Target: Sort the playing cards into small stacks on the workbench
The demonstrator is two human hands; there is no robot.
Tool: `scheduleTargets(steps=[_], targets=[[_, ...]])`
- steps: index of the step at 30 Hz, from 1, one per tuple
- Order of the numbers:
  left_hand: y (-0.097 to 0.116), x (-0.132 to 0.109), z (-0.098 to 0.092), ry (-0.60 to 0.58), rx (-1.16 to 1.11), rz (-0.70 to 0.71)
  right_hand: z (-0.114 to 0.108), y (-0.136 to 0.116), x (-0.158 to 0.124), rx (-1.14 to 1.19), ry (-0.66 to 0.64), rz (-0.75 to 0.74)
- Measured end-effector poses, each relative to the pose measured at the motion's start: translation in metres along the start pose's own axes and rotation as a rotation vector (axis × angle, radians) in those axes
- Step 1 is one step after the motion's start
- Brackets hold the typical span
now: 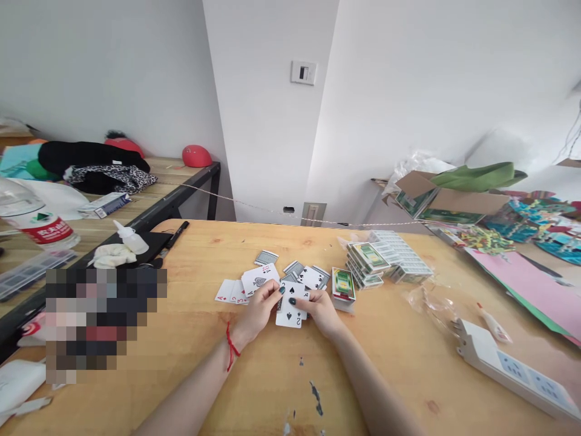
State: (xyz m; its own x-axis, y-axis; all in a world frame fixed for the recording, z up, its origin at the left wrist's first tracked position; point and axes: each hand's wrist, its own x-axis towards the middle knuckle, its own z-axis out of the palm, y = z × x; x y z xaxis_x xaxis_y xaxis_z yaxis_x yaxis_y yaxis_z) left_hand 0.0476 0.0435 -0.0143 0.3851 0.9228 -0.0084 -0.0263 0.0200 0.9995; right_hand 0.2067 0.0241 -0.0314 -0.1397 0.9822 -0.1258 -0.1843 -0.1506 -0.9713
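Above the middle of the table, both my hands hold a few playing cards (289, 317), the front one a two of spades facing me. My left hand (261, 306) pinches them at the upper left, a red string bracelet on its wrist. From the right side, my right hand (323, 310) grips them with the thumb across the face. Beyond my left hand lie face-up cards (258, 280), with an ace of spades on top and red cards fanned to the left. Other cards (311, 277), some face down, are scattered just behind my hands.
A single green card box (343, 283) lies right of my hands, beside stacked card boxes (370, 259) and wrapped packs (403, 254). Farther right are a power strip (512, 366), a glue tube (494, 324) and pink paper (526, 290). A squeeze bottle (131, 238) stands at left.
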Motion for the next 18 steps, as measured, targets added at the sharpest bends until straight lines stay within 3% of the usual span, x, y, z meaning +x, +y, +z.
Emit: scheduleTargets(steps=[8, 18], targets=[[-0.006, -0.003, 0.012, 0.199, 0.339, 0.155, 0.003, 0.004, 0.002, 0.093, 0.074, -0.002], [-0.004, 0.002, 0.000, 0.019, 0.195, 0.070, -0.001, 0.006, 0.005, 0.207, 0.068, 0.017]])
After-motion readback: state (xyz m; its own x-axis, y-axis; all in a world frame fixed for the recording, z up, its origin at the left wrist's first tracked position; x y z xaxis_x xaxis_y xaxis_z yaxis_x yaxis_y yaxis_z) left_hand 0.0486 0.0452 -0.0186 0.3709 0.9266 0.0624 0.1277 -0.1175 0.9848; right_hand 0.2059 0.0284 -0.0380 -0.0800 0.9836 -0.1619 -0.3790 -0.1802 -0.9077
